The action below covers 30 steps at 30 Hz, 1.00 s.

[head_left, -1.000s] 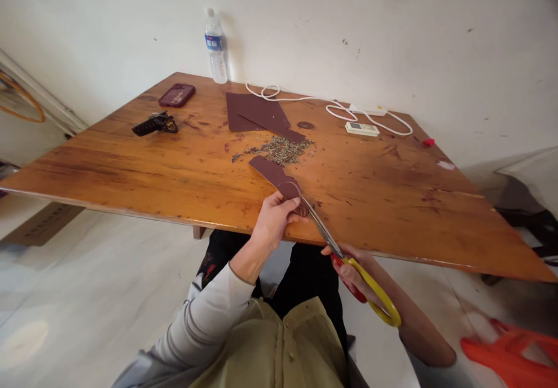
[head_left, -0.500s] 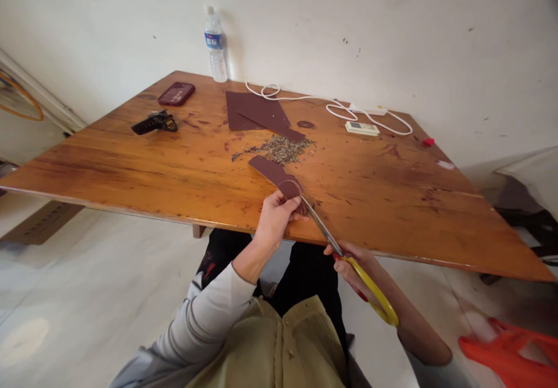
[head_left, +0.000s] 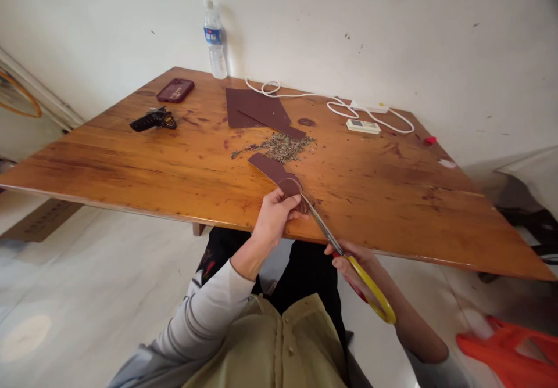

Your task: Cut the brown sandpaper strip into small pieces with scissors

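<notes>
My left hand (head_left: 275, 216) is closed on a dark brown strip (head_left: 271, 168) that looks like sandpaper or stiff sheet; its near end curls over by the fingers. My right hand (head_left: 349, 260) grips a pair of scissors (head_left: 370, 292) with yellow and red handles. The blades reach up to the strip beside my left fingertips and look nearly closed. Beyond the strip lies a heap of thin, greyish-brown shreds (head_left: 285, 147). Behind the heap rest a larger dark brown sheet (head_left: 244, 109) and a narrow strip (head_left: 279, 125) partly over it.
On the wooden table (head_left: 174, 167) are a phone (head_left: 175, 90), a black hair claw (head_left: 153, 119), a white cable (head_left: 300, 95), a small remote control (head_left: 363, 126) and a red scrap (head_left: 430, 140). A plastic bottle (head_left: 214, 42) stands at the wall. An orange bag (head_left: 505, 353) lies lower right.
The view has shifted very slightly. My hands, the strip and the scissors hold almost the same positions, with the blades still at the strip's curled end.
</notes>
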Available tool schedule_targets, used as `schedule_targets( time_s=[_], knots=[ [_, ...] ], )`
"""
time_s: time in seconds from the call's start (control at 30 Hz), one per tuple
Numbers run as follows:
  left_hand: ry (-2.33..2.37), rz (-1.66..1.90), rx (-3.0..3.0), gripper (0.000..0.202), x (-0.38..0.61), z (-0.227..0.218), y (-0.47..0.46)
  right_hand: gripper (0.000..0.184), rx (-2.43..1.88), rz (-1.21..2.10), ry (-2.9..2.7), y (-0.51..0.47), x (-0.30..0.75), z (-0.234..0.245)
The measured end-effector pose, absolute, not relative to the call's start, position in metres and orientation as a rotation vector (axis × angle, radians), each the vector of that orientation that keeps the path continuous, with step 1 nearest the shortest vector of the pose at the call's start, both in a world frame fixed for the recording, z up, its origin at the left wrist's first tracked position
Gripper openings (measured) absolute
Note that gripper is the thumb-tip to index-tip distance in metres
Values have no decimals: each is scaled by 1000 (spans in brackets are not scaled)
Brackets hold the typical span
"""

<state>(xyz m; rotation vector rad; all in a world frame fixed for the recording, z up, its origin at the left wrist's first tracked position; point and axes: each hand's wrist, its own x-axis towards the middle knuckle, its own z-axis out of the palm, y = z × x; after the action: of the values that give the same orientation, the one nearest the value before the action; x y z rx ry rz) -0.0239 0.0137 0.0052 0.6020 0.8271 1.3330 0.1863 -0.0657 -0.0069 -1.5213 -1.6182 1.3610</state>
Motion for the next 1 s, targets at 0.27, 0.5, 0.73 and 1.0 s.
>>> schedule_targets(
  time_s=[0.27,0.5,0.73,1.0],
  knots=[
    [810,1314,589,23,-26,6,13,29,-1544,1435,-1599,-64,189,-13],
    [755,1372,503,30,-27,5,13,63,-1227,1613,-1624,-65,191,-20],
    [789,1389,497,32,-26,7,12,56,-1371,1504,-1621,-69,185,-28],
    [821,1391,501,29,-26,5,12,40,-1464,1379,-1607,-73,176,-24]
  ],
)
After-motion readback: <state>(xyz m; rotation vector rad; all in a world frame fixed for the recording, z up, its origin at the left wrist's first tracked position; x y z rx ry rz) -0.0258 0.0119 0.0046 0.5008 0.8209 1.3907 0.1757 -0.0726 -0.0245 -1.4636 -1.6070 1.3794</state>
